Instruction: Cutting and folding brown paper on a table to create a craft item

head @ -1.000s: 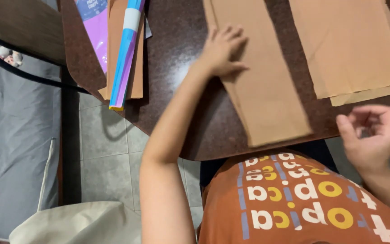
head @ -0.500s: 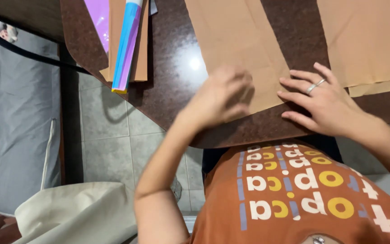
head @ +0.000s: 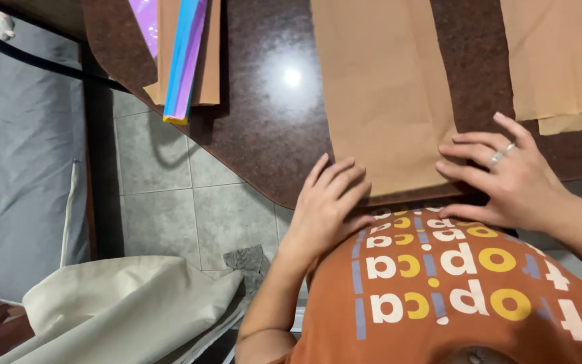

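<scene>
Left hand: the left hand (head: 328,205) lies flat with fingers spread a little, pressing on the near left corner of the brown paper strip (head: 385,94); it grips nothing.
Right hand: the right hand (head: 506,175), with a ring on one finger, rests flat at the strip's near right corner, fingers pointing toward nine o'clock; nothing is held.
Paper strip: it lies flat on the table (head: 264,114), running from the near edge toward twelve o'clock, between the two hands.
Handling: it looks thin, light and limp, likely to crease or slide on the glossy top; I judge the near corners or long edges the best places to pinch it.
Other sheets: more brown paper (head: 560,61) lies at about two o'clock, apart from the strip.
Stack: coloured sheets (head: 183,54), purple and blue over brown, overhang the table edge at ten o'clock.
Surface: dark, polished, speckled stone with a bright light reflection.
Room: grey floor tiles (head: 170,195) below at eight o'clock, a cream cloth bag (head: 116,303) and grey fabric (head: 21,168) beyond.
</scene>
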